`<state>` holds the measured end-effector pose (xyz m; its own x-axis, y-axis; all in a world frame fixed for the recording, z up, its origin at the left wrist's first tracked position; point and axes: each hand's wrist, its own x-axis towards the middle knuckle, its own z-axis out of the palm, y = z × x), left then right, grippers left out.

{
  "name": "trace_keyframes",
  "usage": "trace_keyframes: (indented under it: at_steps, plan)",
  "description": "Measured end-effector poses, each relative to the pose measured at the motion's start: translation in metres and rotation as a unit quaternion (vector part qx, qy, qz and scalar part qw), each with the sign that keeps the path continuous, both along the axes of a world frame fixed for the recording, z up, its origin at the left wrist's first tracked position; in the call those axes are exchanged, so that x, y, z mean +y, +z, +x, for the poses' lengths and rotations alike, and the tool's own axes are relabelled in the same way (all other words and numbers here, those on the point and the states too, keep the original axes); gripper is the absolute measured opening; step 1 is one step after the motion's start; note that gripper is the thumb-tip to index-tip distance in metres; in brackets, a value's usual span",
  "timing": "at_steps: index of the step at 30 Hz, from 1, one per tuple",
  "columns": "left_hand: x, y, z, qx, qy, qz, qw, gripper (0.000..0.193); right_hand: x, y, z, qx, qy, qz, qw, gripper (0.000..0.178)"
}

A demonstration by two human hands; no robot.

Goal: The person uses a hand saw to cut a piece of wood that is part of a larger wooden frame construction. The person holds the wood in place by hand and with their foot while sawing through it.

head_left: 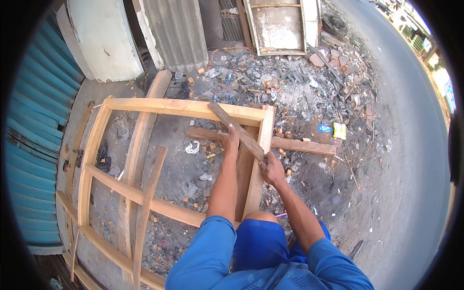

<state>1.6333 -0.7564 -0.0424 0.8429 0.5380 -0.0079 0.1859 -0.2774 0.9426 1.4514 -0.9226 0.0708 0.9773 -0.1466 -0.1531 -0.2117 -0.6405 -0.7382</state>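
A dark, weathered wooden strip (239, 131) lies slantwise over the corner of a pale wooden frame (186, 107). Its far end rests on the frame's far rail and its near end crosses the right rail. My left hand (230, 137) is closed on the strip's left side, around its middle, with some fingers hidden beneath. At the near end, my right hand (272, 170) grips the same strip, thumb near the top. Under the frame's right end runs a reddish-brown plank (304, 146) on the ground. The frame's near right part lies by my knees.
Loose timbers (140, 140) lie under the frame, and a thin batten (147, 212) crosses its middle rail. Blue corrugated metal (36, 140) stands at left. Rubble (295, 92) and a yellow packet (340, 131) litter the ground. Boards (106, 38) lean at the back; a road (411, 145) runs at right.
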Motion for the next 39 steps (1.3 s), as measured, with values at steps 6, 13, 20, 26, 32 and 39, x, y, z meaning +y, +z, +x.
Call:
trace_keyframes:
  at_steps: [6, 13, 20, 26, 32, 39]
  plan:
    - [-0.068, 0.058, -0.206, 0.127, -0.317, 0.109, 0.934, 0.093, -0.049, 0.001, -0.008, 0.047, -0.035, -0.104, 0.993, 0.067]
    - [-0.06, 0.044, -0.254, 0.227, -0.39, 0.081, 0.889, 0.104, -0.019, 0.005, 0.007, 0.032, 0.002, -0.142, 0.989, 0.08]
    - [-0.058, 0.052, -0.264, 0.178, -0.366, 0.113, 0.906, 0.103, -0.005, 0.008, 0.006, 0.005, -0.032, -0.175, 0.984, 0.083]
    - [-0.054, 0.052, -0.266, 0.166, -0.38, 0.078, 0.907, 0.106, -0.015, -0.01, 0.011, -0.024, 0.029, -0.213, 0.976, 0.08]
    - [-0.062, 0.034, -0.263, 0.124, -0.344, 0.113, 0.924, 0.103, -0.017, -0.014, 0.032, 0.026, 0.097, -0.291, 0.951, 0.087]
    - [-0.05, 0.063, -0.262, 0.181, -0.386, 0.055, 0.903, 0.104, -0.031, -0.002, 0.01, -0.005, 0.063, -0.167, 0.984, 0.091]
